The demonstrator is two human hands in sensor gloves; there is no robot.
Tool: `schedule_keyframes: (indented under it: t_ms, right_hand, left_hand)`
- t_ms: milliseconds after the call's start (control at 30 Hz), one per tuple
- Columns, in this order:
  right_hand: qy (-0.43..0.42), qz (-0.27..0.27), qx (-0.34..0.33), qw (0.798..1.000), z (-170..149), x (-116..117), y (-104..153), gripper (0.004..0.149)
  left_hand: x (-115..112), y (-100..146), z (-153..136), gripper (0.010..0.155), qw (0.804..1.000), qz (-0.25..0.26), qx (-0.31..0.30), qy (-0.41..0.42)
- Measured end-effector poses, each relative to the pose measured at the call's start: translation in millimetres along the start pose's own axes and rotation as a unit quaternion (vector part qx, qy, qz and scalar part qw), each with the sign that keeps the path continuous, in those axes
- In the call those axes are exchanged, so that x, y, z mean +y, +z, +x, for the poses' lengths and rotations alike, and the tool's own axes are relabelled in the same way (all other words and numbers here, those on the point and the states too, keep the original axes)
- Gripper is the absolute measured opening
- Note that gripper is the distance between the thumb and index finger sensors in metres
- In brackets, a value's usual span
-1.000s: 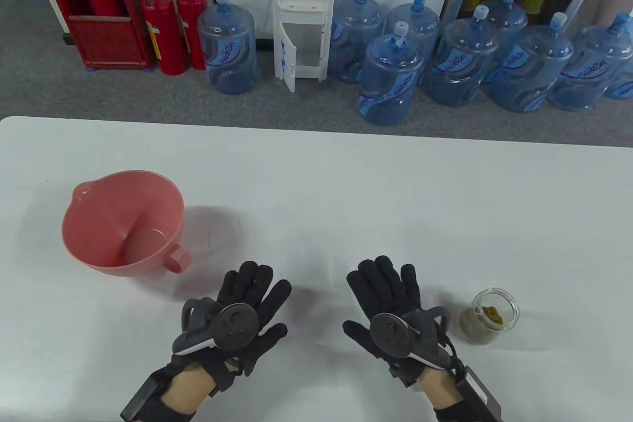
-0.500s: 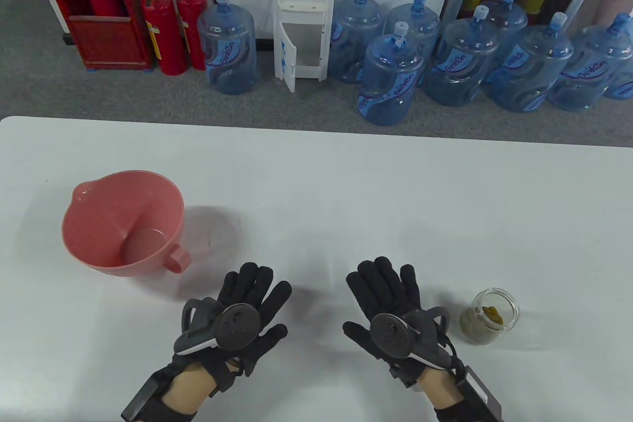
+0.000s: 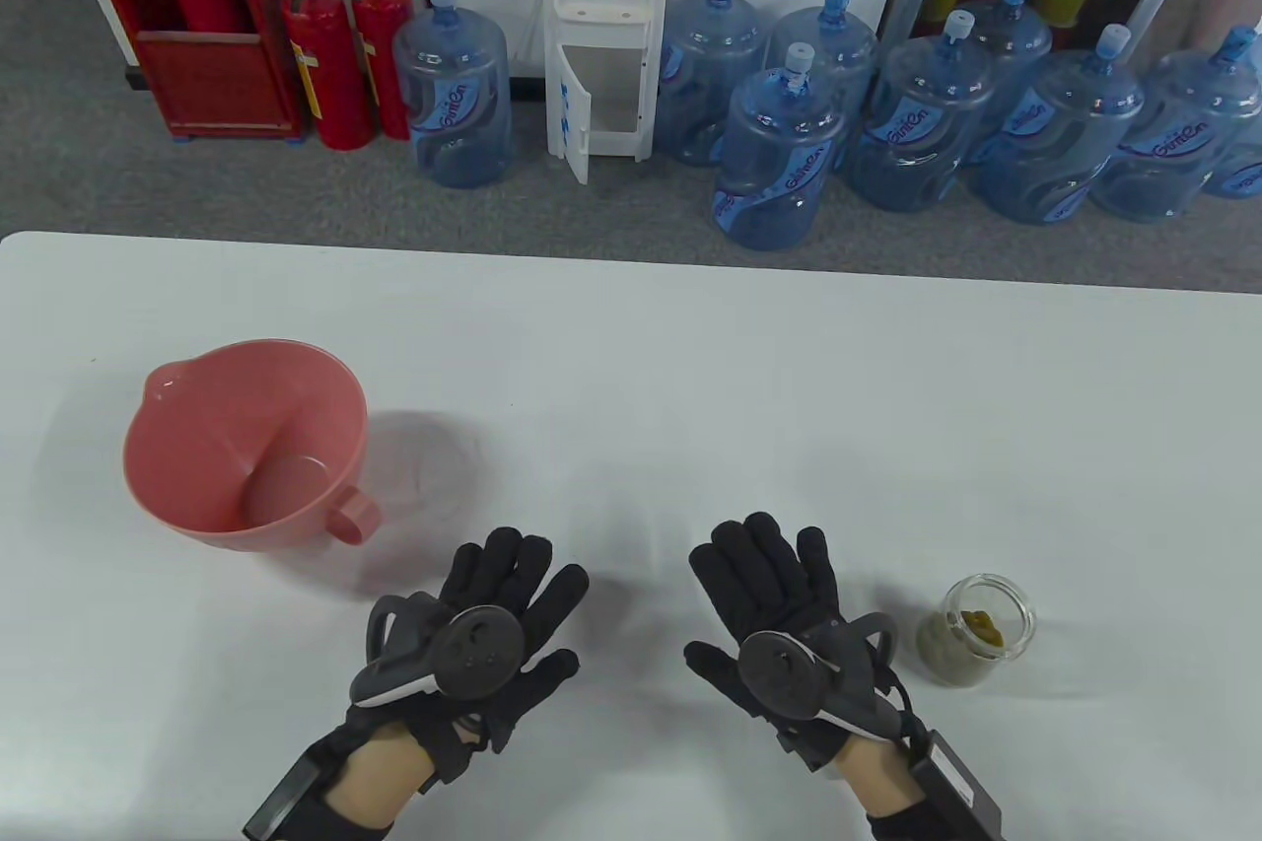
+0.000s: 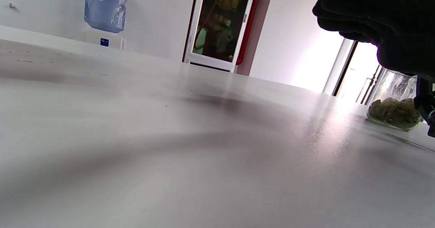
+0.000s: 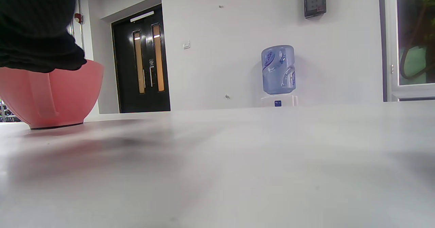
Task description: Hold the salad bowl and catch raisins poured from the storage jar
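A pink salad bowl [image 3: 246,447] with a handle sits on the white table [image 3: 690,387], up and to the left of the left hand [image 3: 483,634], the nearer hand. A small glass storage jar [image 3: 981,629] of raisins stands just right of the right hand [image 3: 779,624]. Both hands lie flat with spread fingers, holding nothing.

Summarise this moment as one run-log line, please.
left hand: open, idle | right hand: open, idle | bowl: empty, untouched | jar: upright, raisins inside
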State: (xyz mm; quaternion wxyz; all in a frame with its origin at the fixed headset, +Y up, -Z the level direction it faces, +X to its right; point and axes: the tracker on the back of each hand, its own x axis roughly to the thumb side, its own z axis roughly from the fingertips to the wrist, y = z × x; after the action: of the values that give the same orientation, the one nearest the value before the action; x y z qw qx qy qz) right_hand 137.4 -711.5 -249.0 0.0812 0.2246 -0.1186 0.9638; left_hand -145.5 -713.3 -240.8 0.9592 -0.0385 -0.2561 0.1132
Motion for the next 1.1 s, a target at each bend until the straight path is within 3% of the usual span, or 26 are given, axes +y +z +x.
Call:
schedule_keyframes:
  t_ms: [333, 700, 933, 1100]
  right_hand:
    - [-0.005, 0.005, 0.005, 1.000, -4, 2, 0, 0.089]
    - [-0.004, 0.003, 0.002, 1.000, -5, 1, 0, 0.089]
    - [-0.004, -0.001, 0.000, 1.000, -4, 2, 1, 0.089]
    - [-0.004, 0.000, 0.001, 1.000, -3, 2, 1, 0.089]
  left_hand:
    - [22, -2, -1, 0.069, 0.993, 0.017, 0.012, 0.114]
    - [79, 62, -64, 0.071, 0.965, 0.127, 0.083, 0.215]
    - [82, 99, -94, 0.072, 0.947, 0.157, 0.125, 0.251]
    - [72, 111, -109, 0.071, 0.935, 0.162, 0.165, 0.271]
